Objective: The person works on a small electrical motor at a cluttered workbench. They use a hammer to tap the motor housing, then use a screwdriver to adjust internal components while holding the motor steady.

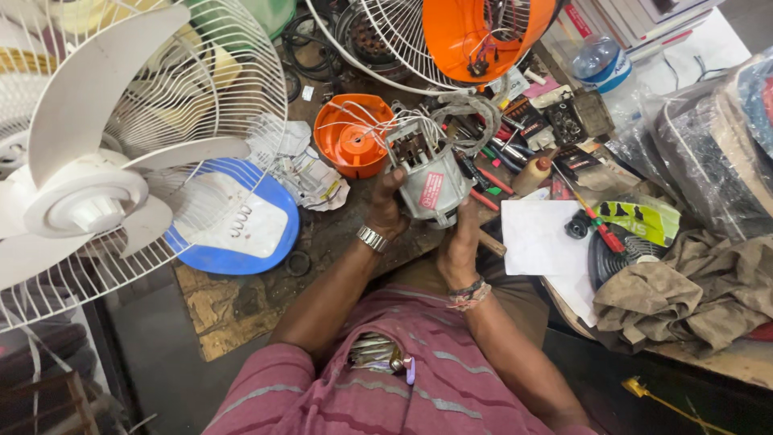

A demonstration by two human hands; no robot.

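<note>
A grey metal fan motor (427, 179) with a red label and loose white wires is held up over the workbench. My left hand (387, 205), with a metal watch on its wrist, grips the motor's left side. My right hand (458, 242), with a thread band on its wrist, cups the motor from below on the right. Behind the motor lies an orange motor cover (351, 137), where the white wires lead.
A white table fan with grille (97, 161) fills the left. A blue and white fan base (233, 221) lies beside it. An orange housing on a wire guard (475, 32), screwdrivers (592, 216), white paper (535, 238), a rag (684, 294) and plastic bags crowd the right.
</note>
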